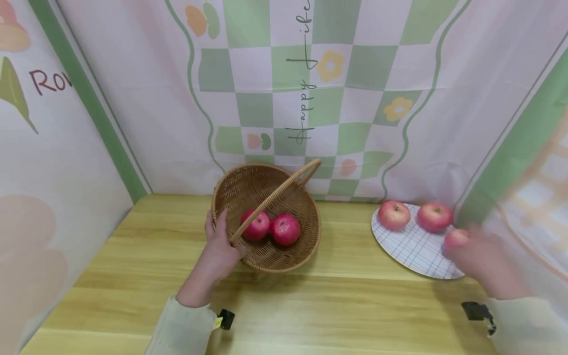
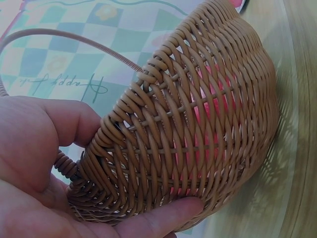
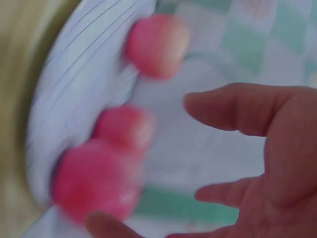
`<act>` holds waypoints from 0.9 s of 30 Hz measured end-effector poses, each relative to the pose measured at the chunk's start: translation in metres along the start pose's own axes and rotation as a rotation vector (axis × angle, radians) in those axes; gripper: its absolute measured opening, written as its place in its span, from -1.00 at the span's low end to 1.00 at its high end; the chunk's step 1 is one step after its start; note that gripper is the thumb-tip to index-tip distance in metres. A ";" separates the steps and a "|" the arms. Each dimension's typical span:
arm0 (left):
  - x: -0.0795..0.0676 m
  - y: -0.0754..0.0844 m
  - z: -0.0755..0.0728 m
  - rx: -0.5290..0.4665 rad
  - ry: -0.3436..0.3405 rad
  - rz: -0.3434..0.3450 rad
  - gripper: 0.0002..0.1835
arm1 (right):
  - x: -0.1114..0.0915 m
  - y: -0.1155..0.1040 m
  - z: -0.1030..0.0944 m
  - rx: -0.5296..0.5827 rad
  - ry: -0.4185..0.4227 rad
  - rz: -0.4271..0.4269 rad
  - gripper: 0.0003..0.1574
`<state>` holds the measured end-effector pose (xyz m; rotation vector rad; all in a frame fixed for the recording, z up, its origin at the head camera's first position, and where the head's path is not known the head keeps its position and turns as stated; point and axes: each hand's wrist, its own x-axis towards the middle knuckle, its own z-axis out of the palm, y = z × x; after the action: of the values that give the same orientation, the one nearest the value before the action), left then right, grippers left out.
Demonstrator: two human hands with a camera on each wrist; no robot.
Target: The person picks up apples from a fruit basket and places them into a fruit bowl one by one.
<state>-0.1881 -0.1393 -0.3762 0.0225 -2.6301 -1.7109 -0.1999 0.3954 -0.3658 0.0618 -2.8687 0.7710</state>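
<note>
My left hand (image 1: 219, 254) grips the rim of a brown wicker basket (image 1: 310, 236) at its left side, by the foot of the arched handle (image 1: 275, 196). In the left wrist view, the thumb bends over the rim and a finger lies along the woven outside. Two red apples (image 1: 285, 230) lie inside the basket, which tilts toward me. At the right, my right hand (image 1: 485, 259), blurred, is over the edge of a checked plate (image 1: 414, 249). Its fingers are spread and hold nothing in the right wrist view. Three apples (image 1: 395, 215) sit on the plate, the nearest (image 3: 96, 181) close to a fingertip.
Both plate and basket stand on a light wooden table (image 1: 284, 310). Behind them hangs a printed cloth (image 1: 293, 108) with green and white checks. More printed cloth (image 1: 66, 162) closes in the left side, and the right side likewise.
</note>
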 end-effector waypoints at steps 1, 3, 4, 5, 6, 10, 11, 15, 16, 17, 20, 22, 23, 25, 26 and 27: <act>0.000 0.000 0.000 -0.001 0.000 0.000 0.09 | 0.002 -0.013 0.001 -0.087 0.004 -0.015 -0.20; 0.000 0.000 0.000 -0.002 0.000 0.003 0.09 | 0.007 -0.042 0.007 -0.182 -0.031 -0.058 -0.07; 0.000 0.000 0.000 -0.002 0.001 0.004 0.09 | 0.008 -0.056 0.010 -0.130 -0.058 -0.082 0.00; 0.000 -0.001 0.000 -0.003 0.000 0.004 0.09 | 0.008 -0.072 0.014 -0.028 -0.100 -0.079 0.03; 0.000 -0.001 0.000 -0.003 0.000 0.006 0.09 | 0.008 -0.086 0.019 0.128 -0.135 -0.074 0.02; 0.000 -0.001 0.000 -0.002 -0.003 0.011 0.10 | 0.010 -0.139 0.044 0.731 -0.300 -0.113 -0.10; -0.001 -0.001 -0.001 0.000 -0.004 0.012 0.10 | 0.013 -0.151 0.052 0.828 -0.336 -0.117 -0.11; 0.000 0.000 -0.001 0.006 -0.003 0.013 0.09 | 0.027 -0.190 0.085 0.981 -0.437 -0.132 -0.06; 0.000 0.000 -0.002 0.008 -0.002 0.013 0.09 | 0.031 -0.197 0.093 1.007 -0.460 -0.130 -0.04; 0.000 0.000 -0.002 0.008 -0.002 0.013 0.09 | 0.035 -0.204 0.101 1.035 -0.481 -0.124 -0.03; 0.001 -0.001 -0.002 0.005 0.000 0.009 0.10 | 0.043 -0.222 0.121 1.033 -0.513 -0.090 0.02; 0.001 -0.001 -0.001 0.004 0.000 0.007 0.10 | 0.047 -0.231 0.132 0.942 -0.499 -0.076 0.05; 0.001 -0.002 -0.001 0.002 -0.001 0.006 0.10 | 0.049 -0.235 0.136 0.872 -0.484 -0.077 0.06; 0.001 -0.002 -0.001 0.001 0.000 0.006 0.10 | 0.053 -0.242 0.145 0.692 -0.444 -0.104 0.07; 0.001 -0.002 -0.001 0.001 -0.001 0.004 0.11 | 0.055 -0.244 0.150 0.586 -0.425 -0.124 0.08; 0.001 -0.001 -0.001 0.003 0.000 0.005 0.11 | 0.056 -0.246 0.154 0.483 -0.409 -0.150 0.08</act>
<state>-0.1893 -0.1408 -0.3771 0.0154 -2.6303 -1.7053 -0.2584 0.1055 -0.3654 0.5460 -2.9045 1.5533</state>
